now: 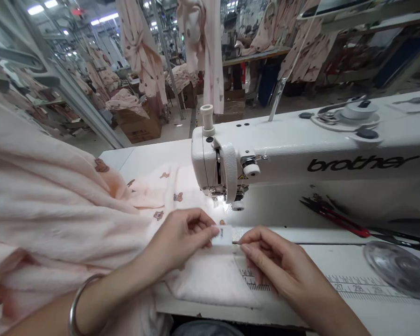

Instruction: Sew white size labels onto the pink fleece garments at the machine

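My left hand (182,235) pinches a small white label (224,234) against the edge of pale pink printed fabric (73,210) in front of the needle of a white sewing machine (301,149). My right hand (269,263) is curled, fingertips pressed on the fabric edge just right of the label, touching it. A metal bangle (77,298) circles my left wrist. The fabric is heaped to the left and drapes over the table's front edge.
Red-handled scissors (339,219) lie right of the needle. A clear round dish (399,268) sits at the far right near a printed ruler strip (350,285) on the table. Cardboard boxes, hanging pink garments and other workstations fill the background.
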`<state>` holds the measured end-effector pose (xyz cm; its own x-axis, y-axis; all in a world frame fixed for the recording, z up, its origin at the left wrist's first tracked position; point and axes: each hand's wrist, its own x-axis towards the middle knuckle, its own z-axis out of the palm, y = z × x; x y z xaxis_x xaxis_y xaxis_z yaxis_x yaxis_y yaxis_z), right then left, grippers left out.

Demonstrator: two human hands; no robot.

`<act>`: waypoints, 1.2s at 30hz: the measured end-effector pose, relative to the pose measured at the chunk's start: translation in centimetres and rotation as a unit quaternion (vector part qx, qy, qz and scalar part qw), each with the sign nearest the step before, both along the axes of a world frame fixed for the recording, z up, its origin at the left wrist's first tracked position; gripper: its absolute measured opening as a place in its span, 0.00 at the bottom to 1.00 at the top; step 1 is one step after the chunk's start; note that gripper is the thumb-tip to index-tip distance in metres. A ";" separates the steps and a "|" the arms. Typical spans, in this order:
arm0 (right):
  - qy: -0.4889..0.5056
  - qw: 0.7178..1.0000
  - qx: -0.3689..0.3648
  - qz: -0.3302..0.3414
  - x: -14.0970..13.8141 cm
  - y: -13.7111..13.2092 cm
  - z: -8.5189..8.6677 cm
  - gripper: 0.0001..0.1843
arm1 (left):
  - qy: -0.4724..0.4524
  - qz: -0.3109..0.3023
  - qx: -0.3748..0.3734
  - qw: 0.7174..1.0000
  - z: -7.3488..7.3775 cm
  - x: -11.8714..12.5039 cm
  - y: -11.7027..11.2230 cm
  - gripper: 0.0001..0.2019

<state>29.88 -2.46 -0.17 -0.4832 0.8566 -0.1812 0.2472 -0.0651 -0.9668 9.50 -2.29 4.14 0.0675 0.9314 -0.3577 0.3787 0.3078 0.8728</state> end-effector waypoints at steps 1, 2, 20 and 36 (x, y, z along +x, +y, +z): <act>-0.038 0.998 0.048 -0.017 0.3 0.1 -0.6 0.13 | 0.032 0.001 0.015 0.999 -0.4 -0.2 0.7 0.09; -0.078 0.991 0.103 -0.029 0.5 0.1 -1.2 0.12 | 0.058 0.002 0.018 0.998 -1.0 -0.5 1.4 0.09; -0.283 0.824 0.491 -0.003 -1.6 -0.7 -5.7 0.22 | 0.105 -0.007 -0.030 0.994 -6.3 -0.4 2.7 0.10; -0.242 0.852 0.462 -0.046 -1.6 -0.8 -5.8 0.21 | 0.129 -0.010 -0.007 0.992 -5.8 -0.2 2.6 0.10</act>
<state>28.30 -3.30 -6.01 -0.4672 0.7712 0.4324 0.6655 0.6287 -0.4023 9.31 0.28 -1.68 -0.0104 0.9256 -0.3784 0.5951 0.3099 0.7415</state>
